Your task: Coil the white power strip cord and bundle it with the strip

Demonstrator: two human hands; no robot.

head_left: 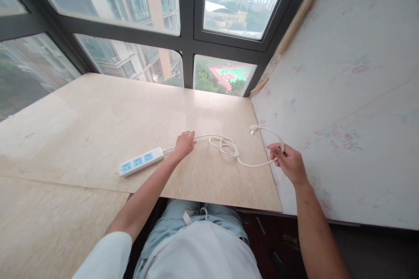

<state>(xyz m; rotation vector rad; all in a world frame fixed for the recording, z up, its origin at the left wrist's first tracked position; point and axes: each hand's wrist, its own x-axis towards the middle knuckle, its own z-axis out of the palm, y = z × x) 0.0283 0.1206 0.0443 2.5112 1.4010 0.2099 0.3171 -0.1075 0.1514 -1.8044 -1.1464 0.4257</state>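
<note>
A white power strip with blue socket faces lies on the wooden surface, left of my hands. Its white cord runs right from the strip, under or through my left hand, and makes loose loops between the two hands. My left hand is closed around the cord close to the strip. Raised at the right, by the wall, my right hand pinches the cord near its far end. Beyond those fingers the cord curves up and back to the left, with the plug hanging free at its tip.
The pale wooden surface spreads under the strip and ends just before my body. A wall with flowered paper rises at the right. Dark-framed windows stand along the back. Below the front edge is a dark floor.
</note>
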